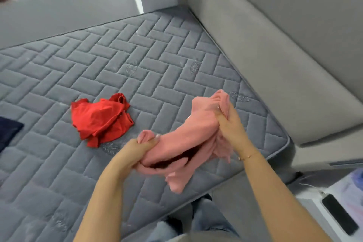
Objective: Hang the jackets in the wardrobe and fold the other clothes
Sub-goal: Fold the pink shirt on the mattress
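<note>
Your left hand (141, 148) and right hand (228, 122) both grip the bunched pink garment (194, 135), held in the air above the mattress (137, 61) near its right edge. A crumpled red garment (100, 120) lies mid-mattress; a dark blue cloth (8, 133) sits at the left edge.

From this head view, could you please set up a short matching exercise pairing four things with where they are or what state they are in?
Things:
1. pink garment
2. red garment
3. dark blue cloth
4. black phone

Places or states:
A. crumpled on the mattress
B. at the frame's left edge
C. gripped by the left hand and right hand
D. on the white surface, lower right

Pairs: 1-C, 2-A, 3-B, 4-D
</note>
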Motion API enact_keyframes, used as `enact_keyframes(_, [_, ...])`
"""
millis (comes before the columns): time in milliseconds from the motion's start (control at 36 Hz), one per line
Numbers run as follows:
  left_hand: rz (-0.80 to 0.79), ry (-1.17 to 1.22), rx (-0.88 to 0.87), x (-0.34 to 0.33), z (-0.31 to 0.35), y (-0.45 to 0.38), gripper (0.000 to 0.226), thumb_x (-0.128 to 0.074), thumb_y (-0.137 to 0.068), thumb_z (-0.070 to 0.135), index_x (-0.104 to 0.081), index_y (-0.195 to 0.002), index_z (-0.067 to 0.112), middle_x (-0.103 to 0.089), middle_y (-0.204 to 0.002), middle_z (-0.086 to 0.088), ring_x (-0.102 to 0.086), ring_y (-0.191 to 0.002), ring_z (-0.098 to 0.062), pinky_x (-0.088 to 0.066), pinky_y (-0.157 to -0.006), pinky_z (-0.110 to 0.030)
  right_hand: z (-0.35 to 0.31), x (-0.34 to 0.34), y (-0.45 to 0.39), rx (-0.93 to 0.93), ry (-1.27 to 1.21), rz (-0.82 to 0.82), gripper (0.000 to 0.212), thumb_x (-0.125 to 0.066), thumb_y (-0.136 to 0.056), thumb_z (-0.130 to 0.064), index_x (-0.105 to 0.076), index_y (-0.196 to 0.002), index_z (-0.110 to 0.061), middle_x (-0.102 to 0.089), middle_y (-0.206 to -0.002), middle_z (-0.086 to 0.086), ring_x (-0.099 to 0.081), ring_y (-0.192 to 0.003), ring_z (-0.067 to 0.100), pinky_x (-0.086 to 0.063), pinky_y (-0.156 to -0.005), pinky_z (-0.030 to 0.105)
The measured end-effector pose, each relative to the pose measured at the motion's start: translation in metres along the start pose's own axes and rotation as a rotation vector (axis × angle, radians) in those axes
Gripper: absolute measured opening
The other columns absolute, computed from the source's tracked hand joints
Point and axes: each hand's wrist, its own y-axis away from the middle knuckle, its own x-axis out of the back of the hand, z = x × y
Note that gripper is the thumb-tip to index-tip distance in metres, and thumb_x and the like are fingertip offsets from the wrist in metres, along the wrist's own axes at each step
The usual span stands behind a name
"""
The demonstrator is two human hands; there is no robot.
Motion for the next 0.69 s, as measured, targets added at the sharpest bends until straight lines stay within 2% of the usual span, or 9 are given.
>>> enact_keyframes(83, [0.127, 0.445, -0.169, 0.035, 0.033, 0.025, 0.008, -0.07, -0.088, 0.026, -0.067, -0.086, 0.019, -0.071, -0.065, 0.012, -0.066, -0.061, -0.003, -0.049, -0.05, -0.014, -0.045, 0.011, 0.002, 0.02, 0.054, -0.038, 0.022, -0.048, -0.102, -0.023, -0.061, -0.117, -0.03, -0.067, -0.104, -0.031, -0.057, -0.096, -0.021, -0.043, -0.082, 0.002])
enact_keyframes(167, [0.136, 0.667, -0.336, 0.071, 0.057, 0.05, 0.016, -0.072, -0.08, 0.038, -0.061, -0.082, 0.026, -0.071, -0.069, 0.018, -0.067, -0.066, 0.004, -0.053, -0.056, -0.019, -0.087, 0.02, 0.005, 0.103, 0.075, -0.024, 0.019, -0.05, -0.1, -0.022, -0.064, -0.099, -0.035, -0.068, -0.087, -0.035, -0.059, -0.085, -0.021, -0.041, -0.074, 0.0])
enact_keyframes(222, [0.108, 0.768, -0.418, 0.093, 0.066, 0.064, 0.022, -0.072, -0.071, 0.044, -0.061, -0.083, 0.029, -0.072, -0.079, 0.017, -0.069, -0.076, 0.003, -0.056, -0.065, -0.022, -0.108, 0.027, 0.004, 0.161, 0.072, 0.027, 0.021, -0.051, -0.1, -0.017, -0.066, -0.102, -0.031, -0.071, -0.086, -0.027, -0.062, -0.085, -0.013, -0.046, -0.08, 0.007])
enact_keyframes(306, [0.084, 0.862, -0.506, 0.116, 0.075, 0.084, 0.011, -0.067, -0.082, 0.041, -0.072, -0.077, 0.033, -0.073, -0.084, 0.016, -0.068, -0.082, 0.002, -0.056, -0.08, -0.025, -0.134, 0.036, 0.0, 0.217, 0.023, 0.066, 0.02, -0.049, -0.1, -0.009, -0.068, -0.099, -0.016, -0.069, -0.083, -0.009, -0.058, -0.081, 0.004, -0.046, -0.08, 0.023])
enact_keyframes(389, [0.132, 0.864, -0.572, 0.127, 0.081, 0.092, 0.024, -0.058, -0.094, 0.032, -0.072, -0.074, 0.033, -0.071, -0.072, 0.02, -0.067, -0.071, 0.007, -0.055, -0.062, -0.015, -0.153, 0.04, -0.006, 0.174, 0.011, -0.021, 0.026, -0.048, -0.1, -0.008, -0.061, -0.116, 0.007, -0.059, -0.1, 0.014, -0.049, -0.091, 0.023, -0.039, -0.08, 0.036])
enact_keyframes(444, [0.18, 0.864, -0.579, 0.13, 0.087, 0.097, 0.004, -0.061, -0.091, 0.033, -0.059, -0.089, 0.03, -0.071, -0.072, 0.019, -0.067, -0.07, 0.007, -0.054, -0.058, -0.014, -0.162, 0.039, -0.008, 0.168, 0.036, -0.131, 0.024, -0.048, -0.098, -0.006, -0.064, -0.114, 0.002, -0.067, -0.1, 0.01, -0.056, -0.092, 0.019, -0.043, -0.083, 0.032])
enact_keyframes(472, [0.204, 0.867, -0.591, 0.13, 0.089, 0.1, 0.01, -0.063, -0.089, 0.034, -0.054, -0.092, 0.03, -0.071, -0.074, 0.018, -0.067, -0.07, 0.006, -0.054, -0.059, -0.014, -0.166, 0.038, -0.008, 0.173, 0.061, -0.196, 0.022, -0.049, -0.098, -0.009, -0.069, -0.108, -0.005, -0.071, -0.096, 0.002, -0.061, -0.09, 0.012, -0.047, -0.083, 0.025])
enact_keyframes(583, [0.233, 0.784, -0.625, 0.123, 0.101, 0.102, 0.014, -0.067, -0.084, 0.037, -0.054, -0.085, 0.033, -0.071, -0.073, 0.017, -0.068, -0.069, 0.002, -0.057, -0.057, -0.019, -0.173, 0.029, -0.015, 0.216, 0.2, -0.315, 0.026, -0.065, -0.083, -0.048, -0.075, -0.075, -0.025, -0.071, -0.074, -0.013, -0.06, -0.07, -0.005, -0.044, -0.065, 0.007])
enact_keyframes(694, [0.327, 0.737, -0.608, 0.107, 0.115, 0.096, 0.008, -0.068, -0.086, 0.035, -0.068, -0.081, 0.03, -0.072, -0.071, 0.016, -0.068, -0.067, 0.003, -0.051, -0.052, -0.014, -0.17, 0.041, -0.047, 0.249, 0.265, -0.338, 0.018, -0.076, -0.079, -0.025, -0.074, -0.062, -0.028, -0.069, -0.064, -0.014, -0.056, -0.061, -0.008, -0.041, -0.058, 0.006])
